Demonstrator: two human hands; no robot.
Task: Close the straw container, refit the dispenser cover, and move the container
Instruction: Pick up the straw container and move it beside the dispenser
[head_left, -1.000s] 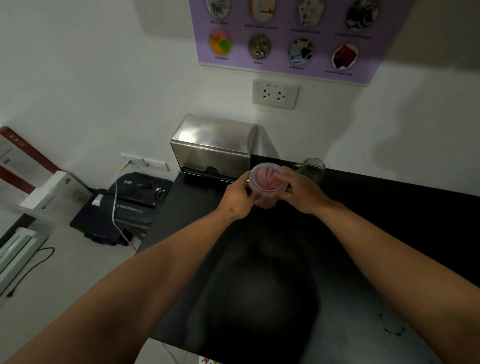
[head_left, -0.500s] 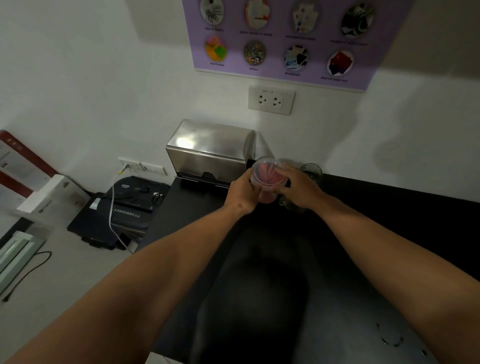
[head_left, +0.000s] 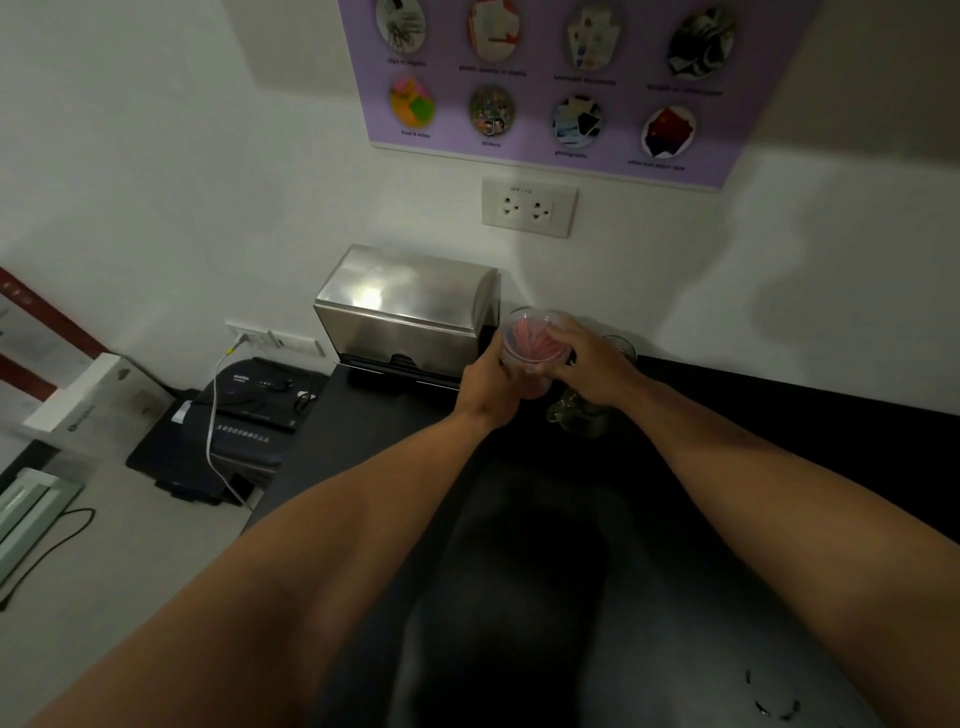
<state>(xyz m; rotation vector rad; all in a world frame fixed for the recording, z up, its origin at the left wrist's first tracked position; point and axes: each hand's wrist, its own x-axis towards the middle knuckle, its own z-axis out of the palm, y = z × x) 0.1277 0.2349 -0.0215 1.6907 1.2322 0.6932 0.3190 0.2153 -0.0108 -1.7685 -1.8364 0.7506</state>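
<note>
1. Clear thin plastic: straw container (head_left: 531, 347), probably light, flexible-walled, easily dented or tipped; best gripped low around the wall, not squeezed at the rim.
2. Held above the black counter (head_left: 675, 545), just right of the steel dispenser (head_left: 408, 317), near the wall.
3. Left hand (head_left: 485, 382) wrapped around the container's left side; right hand (head_left: 584, 366) closed on the right rim, fingers over the top.
4. Filled with pink-red straws (head_left: 530, 340), lying slanted inside.
5. Lid seating unclear under the fingers.
6. Glass mug (head_left: 576, 415) on the counter beneath the right wrist; contents impossible to tell.
</note>
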